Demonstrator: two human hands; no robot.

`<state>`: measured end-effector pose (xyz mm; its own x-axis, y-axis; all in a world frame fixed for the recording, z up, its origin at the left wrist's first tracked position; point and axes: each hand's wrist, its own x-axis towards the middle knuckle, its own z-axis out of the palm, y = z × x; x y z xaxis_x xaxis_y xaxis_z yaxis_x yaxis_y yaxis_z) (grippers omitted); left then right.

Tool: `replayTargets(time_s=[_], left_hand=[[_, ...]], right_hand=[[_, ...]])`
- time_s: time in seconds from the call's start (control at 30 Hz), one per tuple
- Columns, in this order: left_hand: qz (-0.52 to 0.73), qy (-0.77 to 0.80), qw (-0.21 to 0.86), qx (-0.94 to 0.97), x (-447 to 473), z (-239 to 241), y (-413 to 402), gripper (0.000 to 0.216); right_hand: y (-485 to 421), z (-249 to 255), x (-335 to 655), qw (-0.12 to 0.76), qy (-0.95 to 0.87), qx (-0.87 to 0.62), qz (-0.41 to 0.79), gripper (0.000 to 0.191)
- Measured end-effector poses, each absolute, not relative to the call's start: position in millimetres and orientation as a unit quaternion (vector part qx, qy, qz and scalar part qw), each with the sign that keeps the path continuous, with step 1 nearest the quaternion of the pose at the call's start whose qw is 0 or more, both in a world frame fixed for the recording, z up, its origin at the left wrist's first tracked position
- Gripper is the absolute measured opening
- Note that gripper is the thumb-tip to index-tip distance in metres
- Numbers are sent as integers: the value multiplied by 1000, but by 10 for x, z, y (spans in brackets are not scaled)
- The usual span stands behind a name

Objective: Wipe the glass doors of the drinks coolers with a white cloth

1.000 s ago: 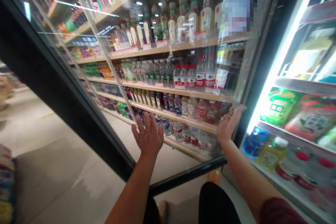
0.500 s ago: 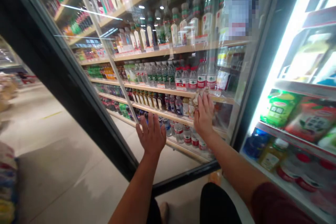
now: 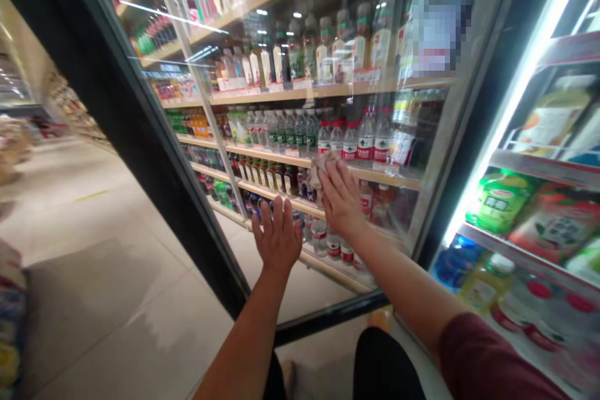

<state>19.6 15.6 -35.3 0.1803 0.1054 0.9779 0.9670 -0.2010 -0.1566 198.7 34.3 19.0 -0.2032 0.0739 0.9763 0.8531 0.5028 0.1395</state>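
A glass cooler door (image 3: 262, 25) stands swung open in front of me, with a black frame (image 3: 135, 131). My left hand (image 3: 279, 239) lies flat on the pane, fingers spread and pointing up, holding nothing. Just to its right and a little higher, my right hand (image 3: 343, 199) presses a crumpled pale cloth (image 3: 321, 161) against the same glass. The cloth sticks out beyond the fingertips. Through the glass I see store shelves (image 3: 300, 159) with rows of bottled drinks.
At the right the lit cooler interior (image 3: 539, 162) is open, with green and orange drink bottles (image 3: 499, 200) on its shelves. A tiled aisle floor (image 3: 94, 250) runs off to the left. My dark-clad knee (image 3: 384, 365) is low in the middle.
My right hand has slid the cloth leftward and upward across the glass, from the door's right edge toward the left hand. The left hand has stayed pressed on the pane.
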Motion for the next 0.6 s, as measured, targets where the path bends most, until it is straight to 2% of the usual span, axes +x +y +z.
replayTargets(time_s=[0.1,0.3,0.5,0.6], left_hand=[[-478,-439,429,-628,192,-375,158,68],[-475,-447,419,-631,173,-417,165,62],[-491,-439,414,-628,173,-406,181,55],[-505,-425,396,-639,162,-379,117,54]], right_hand=[[353,342,1913,547,-668,-366,-348,55],[277,-211,1837,512,-708,-325,-363,52],[353,391,1874,560,-668,-382,-307,60],[332,231,1735,552,-664,-391,-319,59]])
